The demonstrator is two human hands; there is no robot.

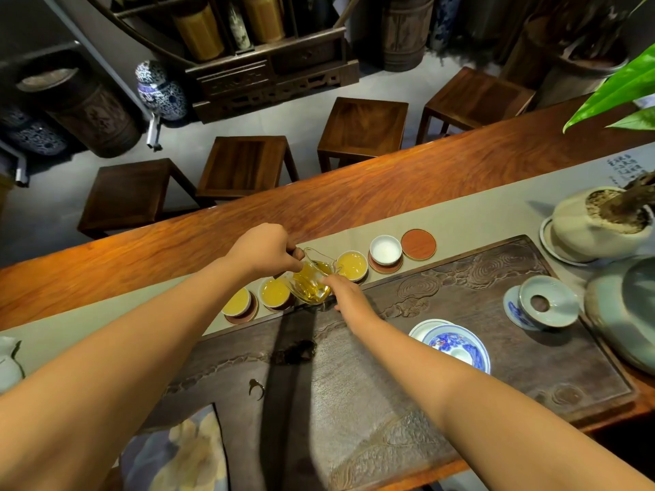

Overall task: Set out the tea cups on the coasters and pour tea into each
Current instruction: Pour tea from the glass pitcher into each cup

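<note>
Left hand (pixel 264 249) covers the glass pitcher (pixel 313 279) handle.

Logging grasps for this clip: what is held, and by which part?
The left hand holds the glass pitcher by its handle; the right hand fingertips steady its body.

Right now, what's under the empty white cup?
The empty white cup sits on a reddish coaster; only the coaster's near edge shows, the rest is covered. The neighbouring coaster holds nothing.
</note>
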